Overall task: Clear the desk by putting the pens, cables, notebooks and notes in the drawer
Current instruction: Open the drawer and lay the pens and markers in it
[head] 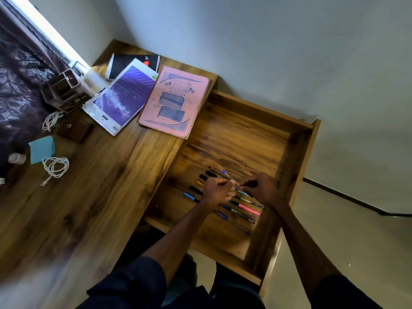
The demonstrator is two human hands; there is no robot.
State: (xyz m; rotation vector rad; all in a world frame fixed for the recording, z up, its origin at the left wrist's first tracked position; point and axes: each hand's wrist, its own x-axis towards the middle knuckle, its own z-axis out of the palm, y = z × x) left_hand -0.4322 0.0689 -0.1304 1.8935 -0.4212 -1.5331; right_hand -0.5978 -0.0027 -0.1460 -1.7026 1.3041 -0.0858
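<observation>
Both hands are over the open drawer, which stands pulled out from the front edge of the wooden bench. The left hand is curled into a fist round a blue-capped pen, whose capped end sticks up and away from the knuckles. The right hand is just beside it. Its fingers are bent, and its thumb and forefinger are drawn together at the pen's other end; whether they actually nip it cannot be told.

Beneath the hands, on the drawer floor, lie rows of pens, partly hidden by the wrists. There are black, yellow and blue markers on the side nearer the bench, and pink and purple pens on the other.

On the bench, a pink notebook lies at the front edge, one corner jutting over the drawer. A purple notebook lies beside it, overlapping a black spiral notebook at the corner by the wall. Toward the back edge lie a coiled white cable, a pad of blue notes touching it, and a second white cable, all well apart from the hands.
</observation>
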